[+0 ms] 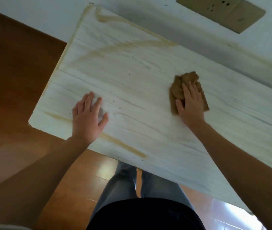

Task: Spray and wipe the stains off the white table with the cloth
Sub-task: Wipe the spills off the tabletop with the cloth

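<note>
A: How far along?
B: Wiping is underway, I'd judge; tan streaks [123, 144] remain along the table [132, 90] edges and upper left.
A: Count?
B: One brown cloth [178, 87] at centre right, pressed under the flat right hand [190, 105]; left hand [87, 117] spread flat, empty. No sprayer visible.

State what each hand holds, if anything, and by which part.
The right hand presses flat on the near part of the brown cloth, pinning it to the white table. The left hand rests open on the table, holding nothing.
</note>
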Demonstrator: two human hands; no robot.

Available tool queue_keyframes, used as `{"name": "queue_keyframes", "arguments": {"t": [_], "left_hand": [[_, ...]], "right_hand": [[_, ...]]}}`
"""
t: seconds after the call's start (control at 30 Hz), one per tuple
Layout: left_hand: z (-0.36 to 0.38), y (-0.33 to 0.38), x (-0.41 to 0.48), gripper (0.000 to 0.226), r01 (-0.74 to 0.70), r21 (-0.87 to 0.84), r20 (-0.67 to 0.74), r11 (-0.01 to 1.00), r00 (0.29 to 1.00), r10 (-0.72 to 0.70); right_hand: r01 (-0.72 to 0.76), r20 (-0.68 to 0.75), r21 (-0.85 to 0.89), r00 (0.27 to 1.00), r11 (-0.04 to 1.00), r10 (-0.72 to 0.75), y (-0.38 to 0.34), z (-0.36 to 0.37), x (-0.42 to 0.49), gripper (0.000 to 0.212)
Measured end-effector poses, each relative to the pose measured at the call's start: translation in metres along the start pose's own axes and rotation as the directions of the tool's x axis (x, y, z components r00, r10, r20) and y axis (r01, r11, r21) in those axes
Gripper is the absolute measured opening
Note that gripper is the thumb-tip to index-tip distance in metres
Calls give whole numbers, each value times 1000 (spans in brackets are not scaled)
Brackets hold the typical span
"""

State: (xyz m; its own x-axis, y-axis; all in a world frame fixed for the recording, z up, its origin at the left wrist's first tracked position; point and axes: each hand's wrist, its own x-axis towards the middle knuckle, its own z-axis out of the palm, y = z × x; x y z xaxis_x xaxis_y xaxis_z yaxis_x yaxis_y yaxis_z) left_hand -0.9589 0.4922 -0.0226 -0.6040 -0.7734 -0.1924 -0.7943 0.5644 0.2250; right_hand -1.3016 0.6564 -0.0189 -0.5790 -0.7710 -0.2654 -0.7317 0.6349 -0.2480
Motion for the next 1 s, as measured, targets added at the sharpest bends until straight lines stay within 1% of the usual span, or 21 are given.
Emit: {"name": "queue_keyframes", "arguments": {"t": [0.07, 0.1, 0.13, 0.2, 0.27, 0.33, 0.43, 0.5, 0.57, 0.67, 0.77, 0.83, 0.93, 0.97, 1.0], "left_hand": [[0, 2, -1, 61, 6, -2, -6, 1000, 1000, -6], [0, 2, -1, 60, 6, 1, -8, 1000, 1000, -6], [1, 3, -1, 60, 8, 3, -7, 1000, 1000, -8], [1, 4, -1, 60, 14, -1, -4, 1000, 1000, -14], [1, 5, 0, 59, 21, -10, -2, 1000, 1000, -21], [0, 5, 0, 58, 19, -10, -6, 1000, 1000, -19], [-1, 6, -1, 60, 9, 8, 0, 1000, 1000, -9], [-3, 7, -1, 61, 9, 23, 15, 1000, 1000, -9], [-6, 7, -1, 61, 10, 23, 21, 1000, 1000, -10], [-9, 10, -1, 60, 1, 22, 29, 1000, 1000, -2], [-10, 11, -1, 60, 1, 25, 24, 1000, 1000, -1], [-9, 11, -1, 59, -2, 27, 22, 1000, 1000, 2], [-8, 11, -1, 59, 1, 33, 27, 999, 1000, -2], [-9, 11, -1, 59, 3, 36, 30, 999, 1000, -4], [-9, 10, 0, 59, 4, 40, 33, 999, 999, -5]], "right_hand": [[-154, -39, 26, 987, 988, 155, -32, 6, 34, 63], [-203, -39, 35, 978, 979, 204, -51, 9, 46, 63], [-210, -32, 41, 977, 977, 212, -69, 13, 52, 64], [-125, -15, 29, 992, 992, 125, -102, 22, 47, 65], [13, 6, 1, 1000, 1000, -13, -125, 35, 22, 65], [148, 36, 5, 988, 989, -148, -135, 45, -16, 64], [349, 95, 0, 933, 937, -348, -115, 55, -73, 62], [410, 113, -10, 907, 912, -406, -81, 53, -99, 61], [366, 104, -26, 926, 930, -362, -41, 45, -113, 62], [184, 79, -34, 980, 982, -181, 17, 25, -117, 66], [-3, 17, 4, 1000, 1000, 3, 52, 8, -95, 65], [-114, -31, 31, 993, 993, 115, 48, 8, -75, 63], [-272, -62, 58, 959, 960, 276, 10, 21, -54, 64], [-282, -53, 59, 957, 958, 285, -5, 25, -51, 65], [-258, -40, 54, 965, 965, 260, -20, 28, -52, 66]]}}
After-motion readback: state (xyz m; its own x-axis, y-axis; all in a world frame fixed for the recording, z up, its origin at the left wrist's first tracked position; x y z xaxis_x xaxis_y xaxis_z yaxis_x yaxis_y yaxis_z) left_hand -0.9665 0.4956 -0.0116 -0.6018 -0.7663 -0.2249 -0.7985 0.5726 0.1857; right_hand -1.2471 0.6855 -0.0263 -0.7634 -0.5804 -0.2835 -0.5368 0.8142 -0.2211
